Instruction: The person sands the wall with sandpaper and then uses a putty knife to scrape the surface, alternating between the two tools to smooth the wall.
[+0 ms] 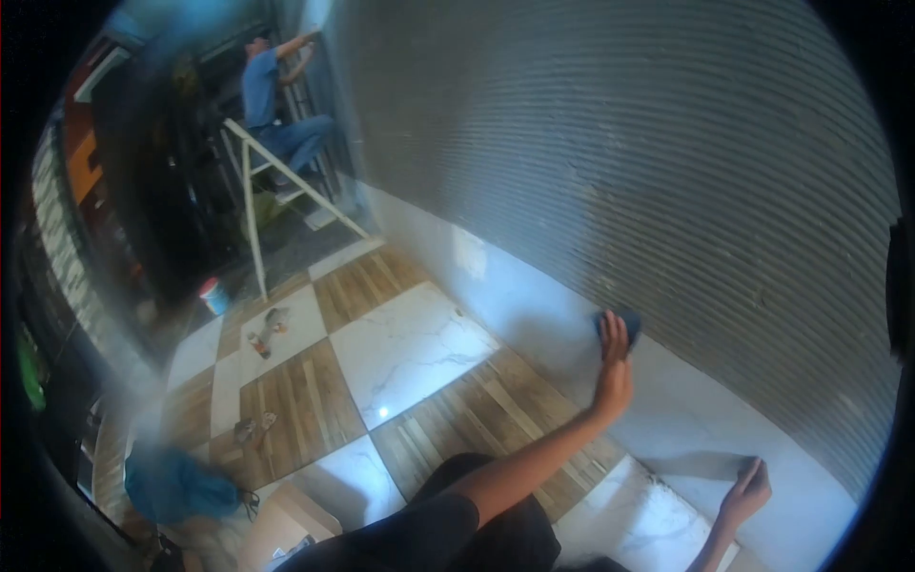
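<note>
My left hand [615,372] presses a dark, rounded pad [624,327] against the smooth pale lower band of the wall [534,310], right at the edge of the ridged grey coating [648,172]. Its fingers lie over the pad. Lower down and to the right, my right hand [748,494] is close to the same pale band, fingers bent together with the tips pointing up. A shadow falls on the wall beside it. What the right hand holds, if anything, I cannot tell.
A person [272,95] in blue works at the far wall beside a white stepladder [250,181]. On the checkered tile floor [410,343] are a bucket [214,296], a trowel-like tool [274,322], a blue cloth or bag [176,484] and a cardboard box [286,522].
</note>
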A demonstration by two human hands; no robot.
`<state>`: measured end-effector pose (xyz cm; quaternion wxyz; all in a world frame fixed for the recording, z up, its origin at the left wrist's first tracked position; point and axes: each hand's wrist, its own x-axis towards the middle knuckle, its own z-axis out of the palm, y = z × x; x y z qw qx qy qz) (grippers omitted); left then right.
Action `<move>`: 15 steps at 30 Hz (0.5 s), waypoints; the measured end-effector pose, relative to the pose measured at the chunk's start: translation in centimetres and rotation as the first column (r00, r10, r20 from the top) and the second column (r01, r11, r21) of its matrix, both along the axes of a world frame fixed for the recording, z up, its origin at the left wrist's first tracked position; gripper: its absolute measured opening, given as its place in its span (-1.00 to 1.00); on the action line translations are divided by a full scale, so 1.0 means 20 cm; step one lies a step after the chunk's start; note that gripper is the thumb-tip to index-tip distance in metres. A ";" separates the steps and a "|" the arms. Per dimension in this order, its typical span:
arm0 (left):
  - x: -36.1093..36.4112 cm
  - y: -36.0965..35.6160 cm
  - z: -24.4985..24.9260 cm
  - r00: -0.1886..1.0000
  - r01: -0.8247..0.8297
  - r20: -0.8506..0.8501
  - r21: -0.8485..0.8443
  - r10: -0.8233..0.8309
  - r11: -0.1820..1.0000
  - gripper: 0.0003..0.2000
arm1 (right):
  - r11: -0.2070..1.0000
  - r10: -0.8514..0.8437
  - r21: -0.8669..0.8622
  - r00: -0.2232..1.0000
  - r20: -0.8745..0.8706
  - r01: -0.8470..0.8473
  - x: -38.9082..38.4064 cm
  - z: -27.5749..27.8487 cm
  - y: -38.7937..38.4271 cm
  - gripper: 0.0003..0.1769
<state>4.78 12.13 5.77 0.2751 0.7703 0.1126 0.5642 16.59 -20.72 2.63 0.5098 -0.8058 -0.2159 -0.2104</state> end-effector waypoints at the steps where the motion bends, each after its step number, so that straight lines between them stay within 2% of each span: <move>1: 0.02 0.09 -0.01 0.996 -0.026 0.084 -0.103 0.035 0.994 -0.44 | 0.999 0.002 0.045 0.999 -0.032 0.000 0.01 -0.01 -0.05 -0.52; 2: 0.05 0.13 -0.02 0.985 -0.032 0.159 -0.228 0.070 0.973 -0.41 | 0.994 -0.016 0.109 1.000 -0.013 0.017 0.00 -0.02 -0.05 -0.53; 3: 0.03 0.19 0.01 0.964 -0.192 0.128 -0.278 0.235 0.941 -0.45 | 0.999 -0.041 0.032 0.999 -0.002 0.041 -0.02 0.00 -0.07 -0.55; 4: 0.02 0.31 -0.04 0.966 -0.133 0.154 -0.402 0.210 0.906 -0.48 | 0.999 -0.037 0.012 0.999 0.013 0.037 -0.05 0.05 -0.07 -0.57; 5: 0.00 0.29 -0.02 0.975 -0.093 0.143 -0.429 0.170 0.898 -0.48 | 0.999 -0.052 -0.005 0.998 -0.033 0.052 -0.08 0.10 -0.05 -0.58; 7: -0.05 0.19 0.08 0.982 -0.180 0.037 -0.148 0.187 0.973 -0.43 | 0.997 -0.069 -0.033 0.998 0.004 0.069 -0.09 0.14 -0.03 -0.61; 8: -0.03 0.10 0.09 0.986 -0.160 0.025 -0.145 0.166 0.976 -0.43 | 0.995 -0.091 -0.033 0.996 -0.008 0.091 -0.08 0.14 -0.02 -0.61; 10: -0.01 -0.08 0.06 0.998 -0.036 -0.057 -0.034 0.034 0.999 -0.40 | 0.983 -0.117 -0.138 0.992 0.042 0.122 -0.08 0.16 -0.02 -0.63; 11: 0.01 -0.02 0.01 0.997 -0.065 -0.042 0.004 0.065 0.998 -0.41 | 0.991 -0.110 -0.074 0.991 0.076 0.116 -0.09 0.15 -0.01 -0.64; 12: 0.02 0.08 -0.02 0.998 -0.051 -0.048 -0.002 0.051 0.999 -0.41 | 0.988 -0.123 -0.082 0.990 0.071 0.129 -0.10 0.14 0.00 -0.64; 14: 0.03 0.26 -0.04 0.966 -0.137 0.160 -0.355 0.205 0.925 -0.42 | 0.994 -0.103 0.035 0.994 0.039 0.102 -0.11 0.13 0.01 -0.65; 15: 0.01 0.28 -0.05 0.969 -0.125 0.157 -0.356 0.191 0.926 -0.42 | 0.994 -0.109 0.003 0.991 0.073 0.109 -0.10 0.13 0.00 -0.65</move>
